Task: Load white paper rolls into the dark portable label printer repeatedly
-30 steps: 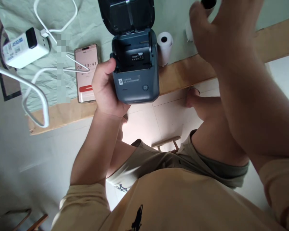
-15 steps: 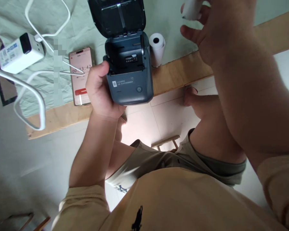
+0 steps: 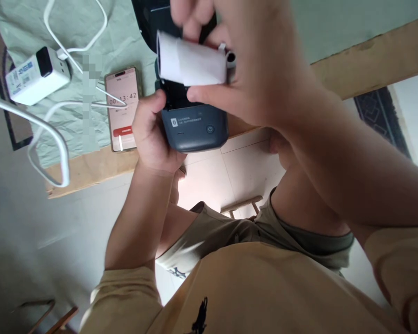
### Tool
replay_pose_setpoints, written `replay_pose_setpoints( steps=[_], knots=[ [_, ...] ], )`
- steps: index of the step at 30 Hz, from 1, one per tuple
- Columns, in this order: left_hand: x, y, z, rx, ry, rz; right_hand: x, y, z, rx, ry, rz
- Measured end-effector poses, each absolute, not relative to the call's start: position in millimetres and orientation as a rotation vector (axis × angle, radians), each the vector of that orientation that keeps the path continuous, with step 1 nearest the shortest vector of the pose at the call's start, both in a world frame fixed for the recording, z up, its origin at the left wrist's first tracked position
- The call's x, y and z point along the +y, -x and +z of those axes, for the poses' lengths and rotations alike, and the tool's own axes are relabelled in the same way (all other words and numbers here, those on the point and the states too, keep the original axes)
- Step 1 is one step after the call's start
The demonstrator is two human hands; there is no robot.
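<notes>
Head view shows your left hand [image 3: 153,134] gripping the dark printer [image 3: 194,127] at the desk's [image 3: 369,62] near edge. Your right hand [image 3: 251,69] pinches a white paper roll [image 3: 191,65] just above the printer's open bay.

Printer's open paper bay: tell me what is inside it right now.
Little shows. The right hand holds a white paper roll over the bay of the printer, which the left hand grips. Only a dark strip of the bay shows; its contents are covered.
</notes>
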State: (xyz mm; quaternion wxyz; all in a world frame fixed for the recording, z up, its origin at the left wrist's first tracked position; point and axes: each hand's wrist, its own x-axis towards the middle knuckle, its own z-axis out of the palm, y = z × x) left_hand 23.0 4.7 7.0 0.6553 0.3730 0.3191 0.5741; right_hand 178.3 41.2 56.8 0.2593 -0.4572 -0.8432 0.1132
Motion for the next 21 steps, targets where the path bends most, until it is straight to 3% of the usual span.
replay_pose_setpoints(
  steps=[5,11,17,21],
  knots=[
    [2.9,-23.8,6.5,0.669,-0.883,1.27,41.9,-179.2,47.7,-2.314,1.105,0.043],
    [3.9,-22.6,5.8,0.717,-0.902,1.259,37.7,-185.7,42.9,-2.34,1.011,0.166],
    [4.3,-21.1,3.9,0.733,-0.861,1.279,29.4,-185.0,46.5,-2.293,0.923,-0.034],
    [4.2,-22.3,5.8,0.748,-0.855,1.316,22.0,-183.3,46.7,-2.402,0.932,0.027]
  ],
)
